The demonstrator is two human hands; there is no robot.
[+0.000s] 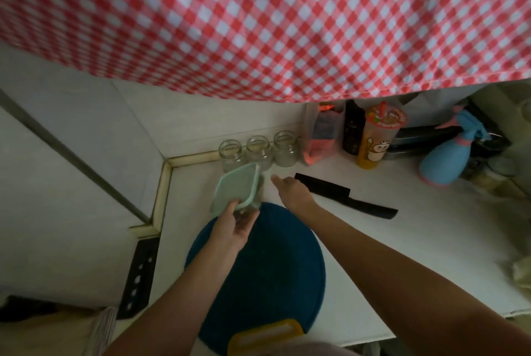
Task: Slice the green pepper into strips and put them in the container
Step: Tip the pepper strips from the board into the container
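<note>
My left hand (234, 226) holds a clear container with a pale green lid (236, 186), tilted, above the far edge of the round blue cutting board (267, 266). My right hand (293, 190) reaches forward just right of the container, fingers apart, holding nothing. A black knife (344, 196) lies flat on the white counter to the right of that hand. No green pepper is in view.
Three empty glass jars (258, 151) stand in a row behind the container. A bag, a dark bottle, a printed drink cup (376, 137) and a blue spray bottle (448, 160) stand at the back right. A red checked curtain (273, 16) hangs above. A yellow-lidded box (264, 337) sits at the board's near edge.
</note>
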